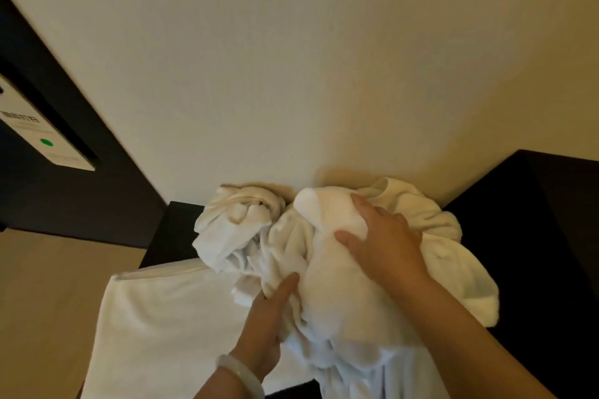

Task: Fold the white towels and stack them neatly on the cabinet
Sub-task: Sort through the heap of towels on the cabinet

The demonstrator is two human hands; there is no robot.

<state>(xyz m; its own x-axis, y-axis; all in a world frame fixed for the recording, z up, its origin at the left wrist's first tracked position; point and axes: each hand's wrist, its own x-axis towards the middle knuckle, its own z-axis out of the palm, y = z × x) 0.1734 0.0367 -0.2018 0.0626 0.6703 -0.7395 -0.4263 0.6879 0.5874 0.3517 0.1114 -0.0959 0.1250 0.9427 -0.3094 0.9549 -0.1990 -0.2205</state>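
Note:
A heap of crumpled white towels (pixel 327 269) lies on the dark cabinet (pixel 525 236) against the wall. My right hand (pixel 385 243) grips a bunched fold on top of the heap, thumb and fingers curled round it. My left hand (pixel 269 317) holds the heap's lower left side; its fingers are buried in the cloth and only the thumb shows. A twisted towel (pixel 240 223) sits at the heap's far left. A flat white towel (pixel 168 327) lies spread at the cabinet's front left, hanging over the edge.
A cream wall (pixel 291 58) rises right behind the cabinet. A dark door frame with a white card panel (pixel 48 139) and green light stands at left. Beige floor (pixel 48 301) shows at lower left. A pale bangle (pixel 241 372) is on my left wrist.

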